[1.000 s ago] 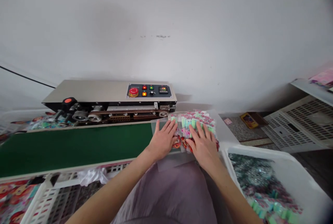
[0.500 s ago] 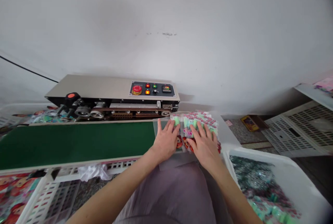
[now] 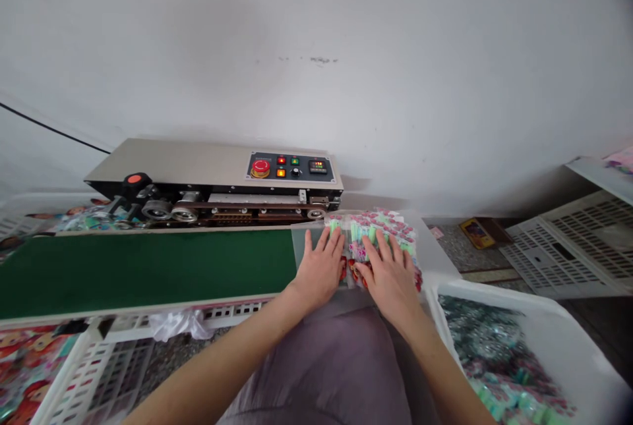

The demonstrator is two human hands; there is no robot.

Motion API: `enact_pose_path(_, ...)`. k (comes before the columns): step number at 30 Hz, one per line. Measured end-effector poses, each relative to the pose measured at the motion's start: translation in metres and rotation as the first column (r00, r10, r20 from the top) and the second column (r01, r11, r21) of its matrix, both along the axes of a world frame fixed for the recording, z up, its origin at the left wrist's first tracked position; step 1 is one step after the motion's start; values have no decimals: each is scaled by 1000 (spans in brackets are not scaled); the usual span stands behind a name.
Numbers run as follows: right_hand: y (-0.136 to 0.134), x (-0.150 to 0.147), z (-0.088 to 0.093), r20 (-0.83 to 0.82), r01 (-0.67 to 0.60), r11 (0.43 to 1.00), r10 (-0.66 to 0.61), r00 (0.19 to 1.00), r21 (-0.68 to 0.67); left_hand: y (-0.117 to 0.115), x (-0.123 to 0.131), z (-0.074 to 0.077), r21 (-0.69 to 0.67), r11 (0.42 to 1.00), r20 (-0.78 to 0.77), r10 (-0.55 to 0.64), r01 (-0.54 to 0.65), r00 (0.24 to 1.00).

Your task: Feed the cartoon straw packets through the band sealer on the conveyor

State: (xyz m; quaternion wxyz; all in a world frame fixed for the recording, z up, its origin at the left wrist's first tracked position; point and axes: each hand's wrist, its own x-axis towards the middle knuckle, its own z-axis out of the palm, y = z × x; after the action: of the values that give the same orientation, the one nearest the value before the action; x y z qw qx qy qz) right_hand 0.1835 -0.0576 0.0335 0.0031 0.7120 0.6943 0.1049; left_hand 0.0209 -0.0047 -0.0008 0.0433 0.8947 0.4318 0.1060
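My left hand point(image 3: 319, 271) lies flat, fingers spread, on the left part of a clear plastic bag point(image 3: 383, 230) filled with pink, green and white small items. My right hand point(image 3: 390, 275) rests flat on the same bag, fingers stretched out. The bag sits at the right end of a green conveyor belt point(image 3: 148, 270). Just behind the belt stands a metal sealing machine point(image 3: 212, 178) with a red button and lit panel lights.
A white bin point(image 3: 539, 319) holding many small packets is at the lower right. White slatted crates point(image 3: 568, 247) stand at the right. Another crate point(image 3: 89, 366) with colourful packs sits at the lower left. A white wall rises behind the machine.
Both hands with the bag have shifted slightly right in the picture as the view moved; they stay pressed flat on the bag.
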Motion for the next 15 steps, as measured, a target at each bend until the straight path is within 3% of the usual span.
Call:
enact_pose_path(10,5,-8,3,-83,-105,994,106,991,13,-6,-13,13,-48,996,-33,75,-77,997)
enact_pose_path(15,13,-25,5,-110,-164,986,163,981,-1,-6,-23,11,-38,990,-31,135,-136,990)
